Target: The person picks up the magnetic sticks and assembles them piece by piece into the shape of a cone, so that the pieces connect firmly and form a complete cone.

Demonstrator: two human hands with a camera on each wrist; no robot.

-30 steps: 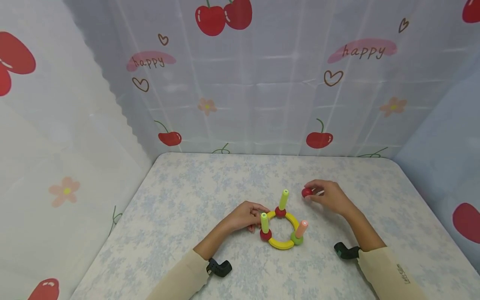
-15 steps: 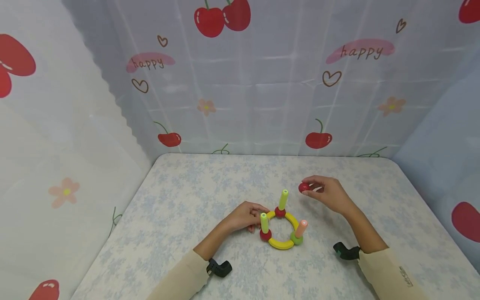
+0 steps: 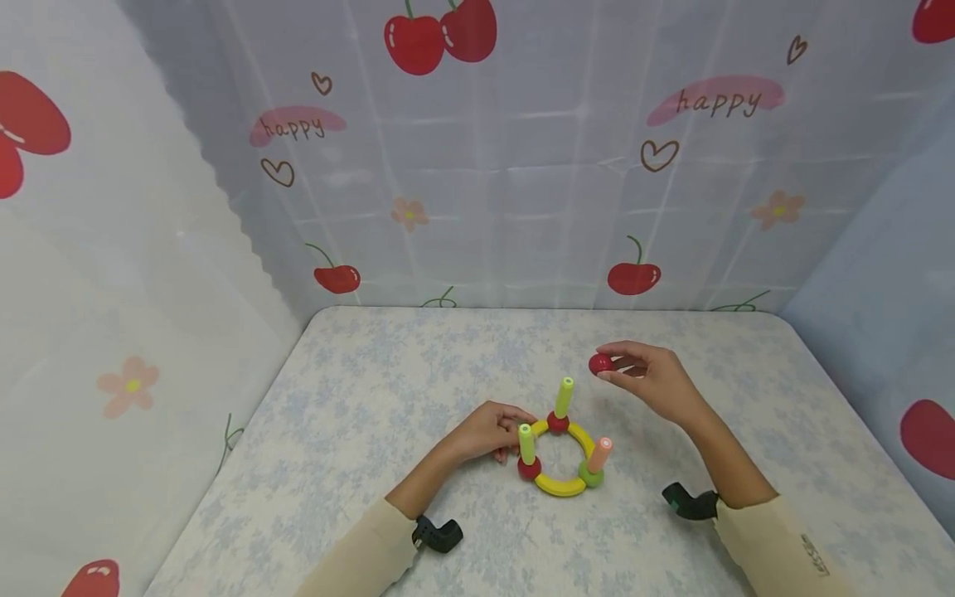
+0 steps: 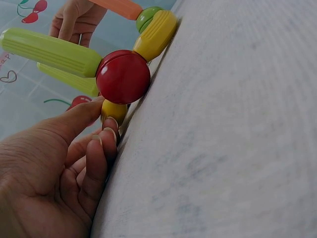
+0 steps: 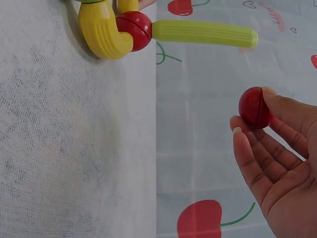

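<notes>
My right hand [image 3: 652,381] pinches a red ball [image 5: 254,108] between thumb and fingers, raised above the table behind and right of a toy ring. Curved yellow pieces [image 3: 561,487] and balls make up that ring, which lies flat on the table. Two of its balls are red [image 4: 123,77] and one is green [image 3: 591,474]. Light green rods [image 3: 564,398] stand on the red balls, and an orange rod [image 3: 600,456] leans from the green one. At the ring's left side, my left hand [image 3: 485,431] pinches a curved yellow piece [image 4: 114,111] between thumb and fingers.
A pale floral cloth covers the table [image 3: 388,356]. Printed curtains with cherries and hearts [image 3: 485,207] hang behind it and at both sides. A black camera sits on each wrist, the left one [image 3: 438,533] near the table front.
My right hand has moved up and slightly left with the red ball, away from the tabletop. The left hand and the ring have stayed in place.
</notes>
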